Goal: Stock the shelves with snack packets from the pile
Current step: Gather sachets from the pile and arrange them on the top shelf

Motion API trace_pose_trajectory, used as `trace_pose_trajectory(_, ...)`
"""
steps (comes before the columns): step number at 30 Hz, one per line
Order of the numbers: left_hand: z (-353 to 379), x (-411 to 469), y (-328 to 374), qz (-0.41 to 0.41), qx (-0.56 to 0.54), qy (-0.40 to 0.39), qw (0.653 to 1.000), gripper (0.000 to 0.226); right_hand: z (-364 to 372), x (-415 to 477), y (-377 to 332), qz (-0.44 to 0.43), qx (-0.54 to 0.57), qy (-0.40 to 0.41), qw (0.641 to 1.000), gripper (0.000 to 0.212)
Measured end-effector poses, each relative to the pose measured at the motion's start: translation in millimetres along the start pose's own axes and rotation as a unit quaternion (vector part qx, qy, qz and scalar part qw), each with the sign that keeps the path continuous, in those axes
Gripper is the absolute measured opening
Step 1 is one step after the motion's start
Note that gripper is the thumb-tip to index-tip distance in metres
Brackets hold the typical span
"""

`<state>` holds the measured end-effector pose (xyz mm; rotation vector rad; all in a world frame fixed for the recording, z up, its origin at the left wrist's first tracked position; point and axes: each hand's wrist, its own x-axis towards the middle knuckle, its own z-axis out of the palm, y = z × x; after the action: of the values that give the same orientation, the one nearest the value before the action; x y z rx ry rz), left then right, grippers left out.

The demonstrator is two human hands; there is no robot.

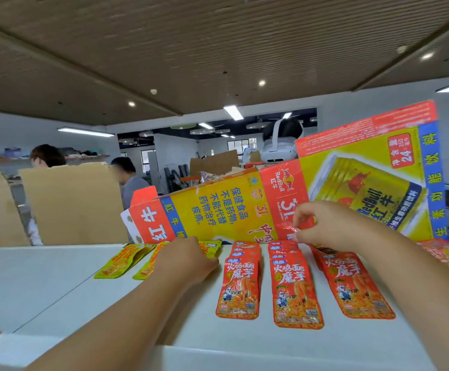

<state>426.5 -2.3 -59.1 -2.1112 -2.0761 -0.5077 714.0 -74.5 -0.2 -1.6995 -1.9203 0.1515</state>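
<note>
You're partway thru. Three rows of red packets point(238, 287) lie on the white shelf point(44, 277), w/ yellow packets point(121, 261) on the left. But more wait in the pile point(445, 254) at far right. Your right hand point(333, 226) pinches one red packet point(289, 227) by its top, just above the middle row. Your left hand point(188, 259) rests on the yellow ones — can't tell if it grips.

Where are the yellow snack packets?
The yellow snack packets lie on the white shelf, left of centre in the head view, partly under the left hand, left of the red packet rows, before the Red Bull carton.
</note>
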Motion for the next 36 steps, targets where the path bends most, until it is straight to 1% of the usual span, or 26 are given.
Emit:
trace_pose_trajectory(6,0.4,-1.1,0.2,-0.002,0.019,-0.004,1.000,0.048,0.1,-2.9,1.1,0.010,-0.015,0.000,1.000,0.018)
trace_pose_trajectory(9,-3.3,-4.2,1.0,0.002,0.028,0.022,0.999,0.061,1.5,-4.4,-2.9,0.016,-0.030,0.006,0.999,0.019)
trace_pose_trajectory(12,-16.7,-7.5,5.2,0.041,-0.013,0.053,0.998,0.066,-1.9,-7.2,-7.6,0.025,-0.042,0.021,0.999,0.022)
trace_pose_trajectory(15,-37.9,-11.4,18.8,0.114,-0.056,0.070,0.989,0.058,-12.6,-15.8,-11.1,0.036,-0.047,0.041,0.997,0.023)
trace_pose_trajectory(20,-62.6,-17.5,56.3,0.204,-0.123,0.037,0.971,0.048,-24.9,-42.5,-7.0,0.073,-0.060,0.070,0.993,0.024)
trace_pose_trajectory(23,-64.7,-18.5,77.2,0.249,-0.152,0.023,0.956,0.043,-25.2,-63.4,0.3,0.096,-0.095,0.079,0.988,0.023)
trace_pose_trajectory(28,-46.2,-22.2,84.9,0.293,-0.164,0.013,0.942,0.037,-6.7,-93.1,4.1,0.119,-0.167,0.088,0.975,0.026)
trace_pose_trajectory(32,-38.4,-20.4,81.4,0.323,-0.151,-0.013,0.934,0.032,11.0,-103.8,5.3,0.109,-0.203,0.106,0.967,0.028)
trace_pose_trajectory(36,-36.1,-15.9,75.4,0.342,-0.161,-0.038,0.925,0.025,18.1,-109.9,2.8,0.110,-0.233,0.100,0.961,0.030)
